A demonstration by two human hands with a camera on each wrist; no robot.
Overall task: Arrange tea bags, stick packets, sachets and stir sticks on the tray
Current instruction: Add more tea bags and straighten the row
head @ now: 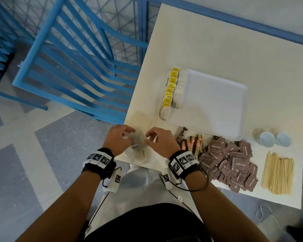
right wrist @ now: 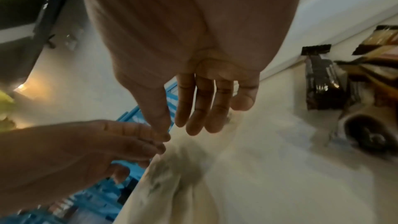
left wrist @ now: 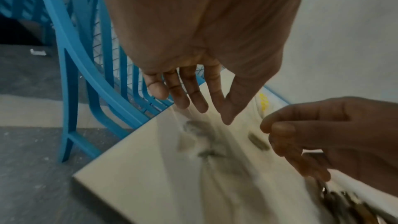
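Note:
A white tray (head: 217,102) lies on the white table (head: 217,41). A row of tea bags with yellow tags (head: 171,86) lines the tray's left side. My left hand (head: 128,135) and right hand (head: 150,138) hover side by side over a blurred greyish pile of loose tea bags (head: 138,147) at the table's near left corner. Neither hand holds anything I can see. In the left wrist view the left hand's fingers (left wrist: 193,96) reach down over the pile (left wrist: 200,135). The right hand's fingers (right wrist: 200,108) hang relaxed. Stick packets (head: 192,144), brown sachets (head: 233,159) and wooden stir sticks (head: 276,173) lie right of the hands.
Two pale blue round containers (head: 273,138) stand near the tray's front right corner. A blue slatted chair (head: 73,67) is close to the table's left edge. Blue railings run behind the table. The pile sits right at the table's corner.

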